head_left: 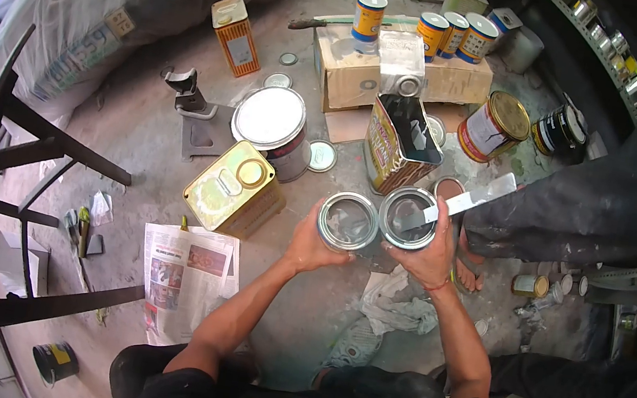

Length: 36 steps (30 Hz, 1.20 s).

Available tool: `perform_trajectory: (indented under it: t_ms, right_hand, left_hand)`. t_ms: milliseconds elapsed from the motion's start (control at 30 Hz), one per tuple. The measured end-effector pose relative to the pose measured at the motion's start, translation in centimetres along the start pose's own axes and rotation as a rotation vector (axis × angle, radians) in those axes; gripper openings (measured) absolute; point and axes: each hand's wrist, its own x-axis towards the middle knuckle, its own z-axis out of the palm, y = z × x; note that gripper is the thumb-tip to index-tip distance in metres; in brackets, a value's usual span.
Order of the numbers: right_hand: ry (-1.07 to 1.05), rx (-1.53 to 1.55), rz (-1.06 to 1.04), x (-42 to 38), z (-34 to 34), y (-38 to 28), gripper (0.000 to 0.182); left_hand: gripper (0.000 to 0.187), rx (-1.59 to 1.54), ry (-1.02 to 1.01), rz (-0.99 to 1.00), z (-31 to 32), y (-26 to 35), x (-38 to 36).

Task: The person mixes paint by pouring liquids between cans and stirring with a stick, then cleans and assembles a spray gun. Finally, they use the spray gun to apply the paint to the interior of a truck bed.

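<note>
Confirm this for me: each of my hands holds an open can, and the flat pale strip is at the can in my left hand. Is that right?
Not quite. The head view shows the flat pale strip slanting over the rim of the can in your right hand. Your left hand does hold the other open can.

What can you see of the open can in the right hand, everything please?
The open can is round, mouth upward, with a shiny metallic rim and grey inside; its contents are unclear. The right hand grips its side. A flat pale strip slants across its rim, one end inside. Another can is close beside it.
</note>
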Motion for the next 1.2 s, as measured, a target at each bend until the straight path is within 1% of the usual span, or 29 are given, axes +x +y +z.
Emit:
perform_trajectory:
  t_ms: [33,67,133,167,200,233,267,300,333,400,433,467,500,533,567,667,800,900,1000,1100,1167,1200]
  right_hand:
    - [0.046,0.110,0.091,-0.7,1.0,0.7,0.121]
    - [0.054,0.109,0.102,-1.5,1.8,1.2,0.121]
    - [0.097,0.178,0.213,-2.6,2.9,1.8,0.120]
    - [0.086,0.114,0.180,-3.0,3.2,2.1,0.119]
    - [0.102,0.110,0.195,-3.4,3.6,2.3,0.119]
    - [0.069,0.108,0.202,-3.8,3.9,2.3,0.119]
    - [0.034,0.107,0.211,-4.4,4.2,2.5,0.119]
    - [0.035,0.086,0.140,-4.9,4.7,3.2,0.118]
    - [0.046,0.085,0.153,-5.0,4.7,3.2,0.118]
    - [-0.041,-0.035,0.136,-5.2,4.8,3.1,0.120]
    - [-0.040,-0.047,0.100,-5.4,4.9,3.2,0.117]
    - [-0.035,-0.049,0.109,-5.4,5.0,3.2,0.117]
    - [-0.032,-0.060,0.066,-5.4,5.1,3.3,0.115]
    - [-0.030,-0.070,0.020,-5.4,5.2,3.4,0.112]
    - [-0.071,0.037,0.081,-5.8,5.8,3.9,0.112]
    - [-0.117,0.008,0.092,-6.1,6.3,4.1,0.111]
    - [-0.102,0.040,0.092,-6.2,6.7,4.3,0.111]
    - [-0.134,0.051,0.105,-6.1,6.5,4.0,0.110]
    - [-0.098,0.027,0.051,-6.0,6.6,4.0,0.109]
    - [-0.041,-0.022,0.022,-5.9,6.6,3.7,0.115]
    - [-0.009,0.057,0.109,-6.0,6.7,3.5,0.117]
    - [-0.002,0.059,0.112,-6.0,6.8,3.4,0.117]
  left_hand:
    - [0.119,0.006,-0.010,-0.002,-0.1,0.1,0.1]
    - [0.118,-0.019,0.007,-0.002,-0.2,0.1,0.2]
    - [0.118,-0.041,0.012,0.004,-0.4,0.3,0.6]
    - [0.117,0.042,0.037,0.026,-0.6,0.3,0.7]
    - [0.117,0.124,0.059,0.052,-0.7,0.3,0.8]
    - [0.116,0.137,0.058,0.020,-0.9,1.3,0.7]
    - [0.116,0.139,0.034,0.022,-1.1,1.2,0.7]
    - [0.114,0.262,0.051,0.094,-1.5,1.0,0.8]
    - [0.113,0.387,0.072,0.167,-1.8,1.0,1.0]
    - [0.112,0.449,0.045,0.187,-1.9,1.4,1.0]
    - [0.111,0.543,0.035,0.228,-2.0,1.9,1.0]
    - [0.110,0.635,0.028,0.269,-2.0,2.5,1.0]
    - [0.110,0.635,0.020,0.271,-1.8,3.0,1.1]
    - [0.109,0.699,0.018,0.297,-1.7,3.4,1.1]
    - [0.108,0.763,0.016,0.322,-1.6,3.8,1.1]
    - [0.106,0.829,-0.016,0.339,-1.4,4.6,1.0]
    - [0.106,0.867,-0.027,0.354,-1.3,4.8,1.1]
    - [0.105,0.881,-0.042,0.352,-1.2,5.1,1.2]
    - [0.105,0.891,-0.071,0.336,-1.2,5.1,1.2]
    - [0.105,0.853,-0.048,0.310,-1.2,4.7,1.4]
    - [0.106,0.668,-0.042,0.204,-1.5,4.1,1.9]
    - [0.106,0.672,-0.047,0.208,-1.7,3.8,2.2]
